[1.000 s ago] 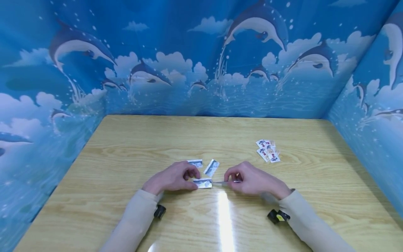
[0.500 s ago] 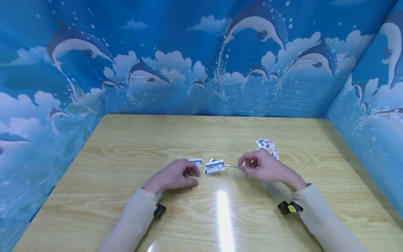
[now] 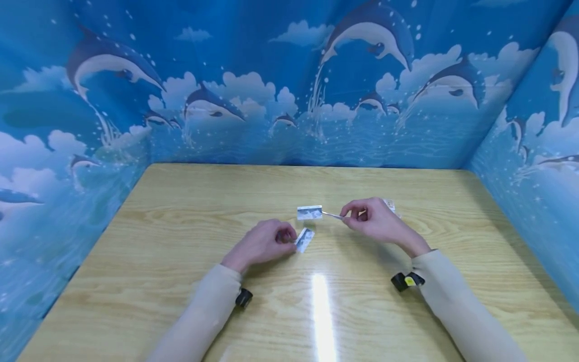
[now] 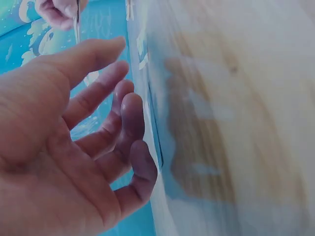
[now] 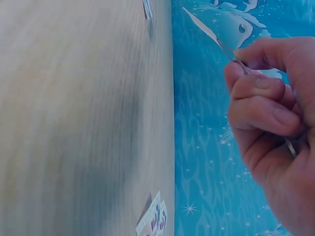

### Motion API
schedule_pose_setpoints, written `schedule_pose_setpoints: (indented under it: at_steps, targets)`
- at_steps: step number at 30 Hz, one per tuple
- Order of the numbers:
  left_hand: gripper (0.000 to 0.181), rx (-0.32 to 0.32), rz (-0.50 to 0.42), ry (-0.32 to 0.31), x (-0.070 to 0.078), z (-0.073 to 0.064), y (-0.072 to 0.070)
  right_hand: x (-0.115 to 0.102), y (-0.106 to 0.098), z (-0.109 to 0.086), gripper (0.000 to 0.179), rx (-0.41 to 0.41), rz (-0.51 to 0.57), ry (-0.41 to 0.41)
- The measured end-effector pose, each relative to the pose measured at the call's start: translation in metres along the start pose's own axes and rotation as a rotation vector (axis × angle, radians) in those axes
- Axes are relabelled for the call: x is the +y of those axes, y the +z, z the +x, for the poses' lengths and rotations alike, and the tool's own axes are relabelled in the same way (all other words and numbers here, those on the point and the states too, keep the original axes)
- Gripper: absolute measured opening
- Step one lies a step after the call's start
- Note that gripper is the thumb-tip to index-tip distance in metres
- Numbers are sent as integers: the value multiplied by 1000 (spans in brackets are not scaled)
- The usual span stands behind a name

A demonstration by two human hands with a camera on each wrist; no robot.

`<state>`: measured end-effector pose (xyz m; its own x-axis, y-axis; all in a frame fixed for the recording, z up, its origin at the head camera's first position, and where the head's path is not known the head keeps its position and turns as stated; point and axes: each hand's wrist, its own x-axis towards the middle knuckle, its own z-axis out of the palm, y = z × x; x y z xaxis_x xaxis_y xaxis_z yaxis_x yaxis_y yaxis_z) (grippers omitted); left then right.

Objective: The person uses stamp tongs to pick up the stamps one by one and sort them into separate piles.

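Observation:
In the head view my right hand (image 3: 373, 220) pinches slim metal tweezers (image 3: 332, 215), whose tips hold a small paper card (image 3: 309, 212) with a grey-blue picture. The right wrist view shows this card (image 5: 201, 23) edge-on, raised off the table. A similar card (image 3: 305, 240) lies slanted on the table, right at the fingertips of my left hand (image 3: 267, 242). In the left wrist view the fingers of the left hand (image 4: 83, 132) bend loosely with nothing between them.
Several small cards (image 3: 389, 205) with coloured figures lie at the right, mostly hidden behind my right hand. The wooden table (image 3: 203, 196) meets a blue dolphin-print curtain (image 3: 253, 136) along its back edge.
The tweezers have lifted the card from beside my left hand and carried it away from me, past the slanted card. My left hand has shifted right and forward, toward the slanted card.

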<state>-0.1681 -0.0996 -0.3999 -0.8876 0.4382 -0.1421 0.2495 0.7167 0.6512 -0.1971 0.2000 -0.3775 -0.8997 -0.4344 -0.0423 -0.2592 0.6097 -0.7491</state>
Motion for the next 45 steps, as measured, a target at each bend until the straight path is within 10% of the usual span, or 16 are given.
schedule_pose_setpoints:
  at_steps: [8, 45]
  targets:
    - [33, -61, 27, -86, 3, 8, 3, 2, 3, 26, 17, 31, 14, -3]
    - [34, -127, 59, -80, 4, 16, 1, 9, 27, 85, 18, 46, -57, 9]
